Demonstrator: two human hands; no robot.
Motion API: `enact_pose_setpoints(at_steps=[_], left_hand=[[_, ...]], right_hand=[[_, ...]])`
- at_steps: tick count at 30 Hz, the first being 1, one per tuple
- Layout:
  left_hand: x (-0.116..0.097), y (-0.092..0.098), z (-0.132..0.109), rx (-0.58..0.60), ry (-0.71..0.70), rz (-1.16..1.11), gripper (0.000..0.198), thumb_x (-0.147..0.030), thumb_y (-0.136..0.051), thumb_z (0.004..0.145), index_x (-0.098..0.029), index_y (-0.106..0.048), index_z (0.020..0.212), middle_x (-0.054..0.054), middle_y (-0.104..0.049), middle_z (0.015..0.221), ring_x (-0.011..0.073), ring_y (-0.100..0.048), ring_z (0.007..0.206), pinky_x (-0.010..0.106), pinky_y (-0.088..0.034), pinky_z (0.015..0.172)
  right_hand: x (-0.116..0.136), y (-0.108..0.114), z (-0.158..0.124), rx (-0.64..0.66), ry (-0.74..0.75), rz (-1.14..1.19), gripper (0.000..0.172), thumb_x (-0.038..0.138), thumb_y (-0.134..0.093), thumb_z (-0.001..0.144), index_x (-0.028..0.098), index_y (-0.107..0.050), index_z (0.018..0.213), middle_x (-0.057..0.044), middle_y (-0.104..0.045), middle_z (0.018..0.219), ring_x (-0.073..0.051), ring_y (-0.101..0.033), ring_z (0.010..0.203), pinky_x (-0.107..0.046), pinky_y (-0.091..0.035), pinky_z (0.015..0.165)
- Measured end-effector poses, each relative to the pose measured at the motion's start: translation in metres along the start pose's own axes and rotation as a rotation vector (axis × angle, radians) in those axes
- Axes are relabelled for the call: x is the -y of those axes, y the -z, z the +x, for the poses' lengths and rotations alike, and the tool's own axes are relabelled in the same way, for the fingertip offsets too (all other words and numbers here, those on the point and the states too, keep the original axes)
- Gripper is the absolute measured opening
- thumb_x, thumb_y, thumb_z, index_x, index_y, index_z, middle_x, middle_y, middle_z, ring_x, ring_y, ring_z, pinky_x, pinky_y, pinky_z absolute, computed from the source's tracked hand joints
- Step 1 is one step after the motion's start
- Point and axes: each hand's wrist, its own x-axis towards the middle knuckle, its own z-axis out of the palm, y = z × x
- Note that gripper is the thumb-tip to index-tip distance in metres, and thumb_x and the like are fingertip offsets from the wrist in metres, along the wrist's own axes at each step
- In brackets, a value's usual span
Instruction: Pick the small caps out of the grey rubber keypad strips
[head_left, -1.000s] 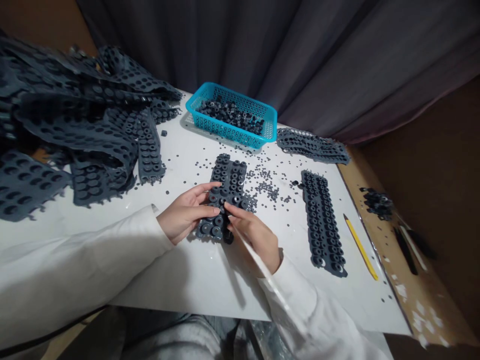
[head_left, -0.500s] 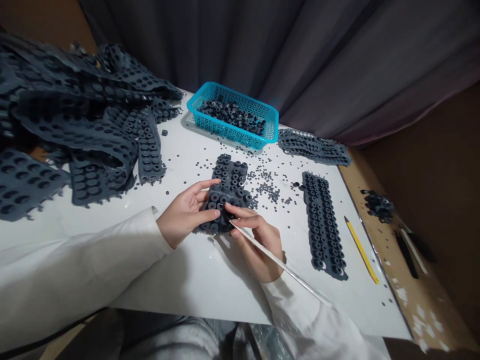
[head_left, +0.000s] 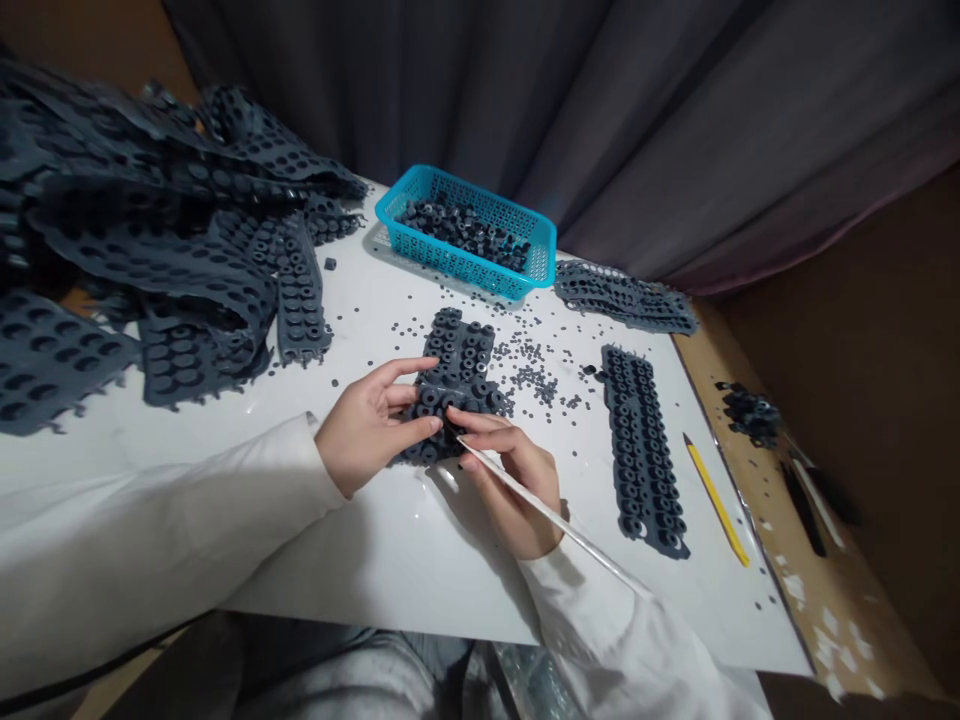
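A dark grey rubber sheet [head_left: 459, 345] with rows of round, hollow studs lies folded over itself on the table in front of me. My left hand [head_left: 377, 420] grips its left side, thumb on top of the studs and fingers along the fold. A thin white stick [head_left: 551, 512] is pinched in my right hand [head_left: 517, 478], its tip against the studs near the sheet's lower right. The right fingertips touch the sheet there too. What the stick's tip does among the studs is too small to make out.
Behind the sheet stands a blue basket [head_left: 469, 262] of small black pieces. Tiny dark discs [head_left: 536, 380] are scattered nearby. A heap of perforated rubber sheets [head_left: 202, 270] fills the left. On the right lie a studded strip [head_left: 646, 450] and a yellow pencil-like tool [head_left: 716, 500].
Both hands keep nearly the same hold on the sheet and stick. The view has shifted slightly, so things on the right appear a little further left.
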Motion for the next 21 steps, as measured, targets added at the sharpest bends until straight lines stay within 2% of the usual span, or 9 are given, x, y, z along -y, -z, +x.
enact_pose_setpoints(at_steps=[5,11,17,21], left_hand=[[-0.004,-0.002,-0.003,-0.021,0.000,0.019,0.069,-0.026,-0.083,0.064,-0.014,-0.052,0.125,0.008,-0.076,0.086,0.0197,-0.070,0.074,0.029,-0.055,0.068],[-0.007,-0.002,-0.003,-0.027,0.034,0.016,0.072,-0.030,-0.087,0.059,-0.015,-0.054,0.121,0.007,-0.076,0.081,0.0231,-0.072,0.074,0.033,-0.058,0.070],[-0.010,-0.004,-0.003,-0.045,0.077,-0.024,0.073,-0.029,-0.089,0.054,-0.014,-0.055,0.117,0.006,-0.076,0.077,0.0232,-0.073,0.073,0.034,-0.058,0.070],[-0.012,-0.004,-0.004,-0.047,0.102,-0.041,0.074,-0.027,-0.089,0.053,-0.014,-0.055,0.117,0.005,-0.076,0.075,0.0226,-0.072,0.071,0.033,-0.058,0.067]], right_hand=[[0.000,-0.002,0.000,-0.032,-0.089,0.069,0.005,0.027,-0.064,0.088,0.022,-0.065,0.089,-0.010,-0.073,0.113,-0.021,-0.068,0.107,-0.040,-0.054,0.094],[-0.001,-0.003,0.002,-0.075,-0.197,0.247,0.008,0.029,-0.067,0.086,0.021,-0.064,0.087,-0.010,-0.075,0.108,-0.021,-0.072,0.101,-0.037,-0.059,0.086],[-0.003,-0.003,0.003,-0.069,-0.179,0.293,0.006,0.025,-0.068,0.085,0.021,-0.065,0.088,-0.009,-0.075,0.108,-0.019,-0.072,0.101,-0.035,-0.059,0.085],[-0.004,-0.002,0.001,-0.052,-0.124,0.182,0.006,0.026,-0.067,0.086,0.021,-0.064,0.089,-0.009,-0.075,0.109,-0.020,-0.071,0.102,-0.037,-0.058,0.089]])
